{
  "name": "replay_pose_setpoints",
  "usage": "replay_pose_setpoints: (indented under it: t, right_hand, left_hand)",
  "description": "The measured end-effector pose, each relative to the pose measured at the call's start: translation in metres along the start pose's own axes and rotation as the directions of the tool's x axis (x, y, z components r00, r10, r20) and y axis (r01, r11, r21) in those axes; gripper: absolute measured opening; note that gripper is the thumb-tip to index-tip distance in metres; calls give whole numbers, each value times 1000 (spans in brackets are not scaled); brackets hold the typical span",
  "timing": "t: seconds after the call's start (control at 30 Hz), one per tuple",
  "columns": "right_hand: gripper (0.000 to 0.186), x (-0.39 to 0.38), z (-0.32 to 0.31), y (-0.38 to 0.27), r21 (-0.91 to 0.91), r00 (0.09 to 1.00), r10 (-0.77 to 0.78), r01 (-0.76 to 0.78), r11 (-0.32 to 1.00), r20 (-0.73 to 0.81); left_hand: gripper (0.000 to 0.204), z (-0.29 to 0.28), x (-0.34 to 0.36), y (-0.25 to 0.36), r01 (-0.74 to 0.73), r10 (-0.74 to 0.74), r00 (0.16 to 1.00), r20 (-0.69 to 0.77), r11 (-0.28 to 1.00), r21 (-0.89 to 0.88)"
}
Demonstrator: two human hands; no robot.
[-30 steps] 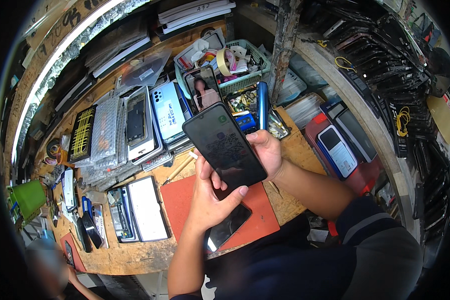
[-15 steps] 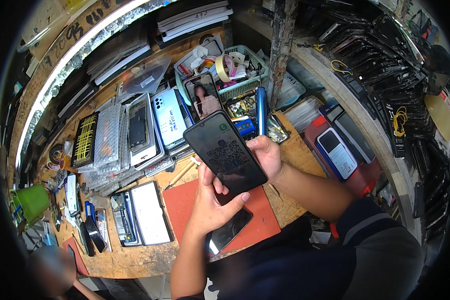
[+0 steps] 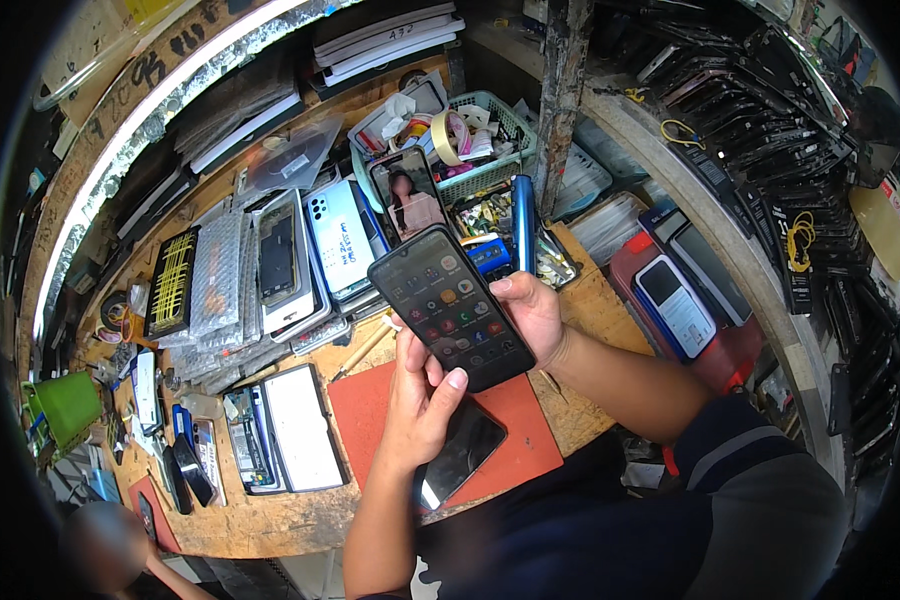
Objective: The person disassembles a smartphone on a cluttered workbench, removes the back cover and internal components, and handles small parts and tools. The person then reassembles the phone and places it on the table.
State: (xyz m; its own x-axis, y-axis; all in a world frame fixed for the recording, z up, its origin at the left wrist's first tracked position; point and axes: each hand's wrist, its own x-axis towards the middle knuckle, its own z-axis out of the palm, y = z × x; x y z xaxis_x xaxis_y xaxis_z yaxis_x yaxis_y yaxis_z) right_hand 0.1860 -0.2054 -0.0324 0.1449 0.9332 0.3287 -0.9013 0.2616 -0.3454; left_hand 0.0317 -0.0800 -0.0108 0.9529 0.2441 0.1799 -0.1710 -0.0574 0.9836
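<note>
Between my two hands is a black smartphone (image 3: 450,308), tilted, its lit screen showing a grid of app icons. My left hand (image 3: 418,400) supports its lower left side, fingers curled behind and the thumb near the bottom edge. My right hand (image 3: 533,315) grips the right edge with the thumb along the frame. Below them a second dark phone (image 3: 462,450) lies on a red-orange mat (image 3: 370,405). Just beyond the held phone, another phone (image 3: 406,192) stands propped with a picture of a person on its screen.
Stacked phone parts in bubble wrap (image 3: 220,270) and a white-backed phone panel (image 3: 340,230) fill the left. An opened phone (image 3: 250,440) lies beside a white panel (image 3: 302,425). A green basket (image 3: 510,130) holds tape rolls. Another person's arm (image 3: 175,578) shows lower left.
The held phone's screen has switched from a dim code-like pattern to a page of app icons. My left thumb has drawn back toward the phone's lower edge.
</note>
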Motion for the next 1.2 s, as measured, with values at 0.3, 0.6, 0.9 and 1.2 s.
replay_pose_setpoints:
  t: [0.3,0.6,0.9,1.2]
  right_hand:
    - [78,1,-17,3,-44,995,37,-33,998,92]
    - [68,3,1,4,-66,1000,4,-2,998,30]
    - [67,2,0,5,-59,1000,-18,19,998,11]
    - [63,0,0,6,-60,998,-8,4,998,-63]
  left_hand:
    - [79,-1,-2,0,29,-29,999,12,999,21]
    - [75,-1,2,1,31,-31,999,23,999,-9]
    - [73,-3,2,2,85,-86,996,30,996,19]
    - [70,-4,1,5,100,-101,995,15,995,21]
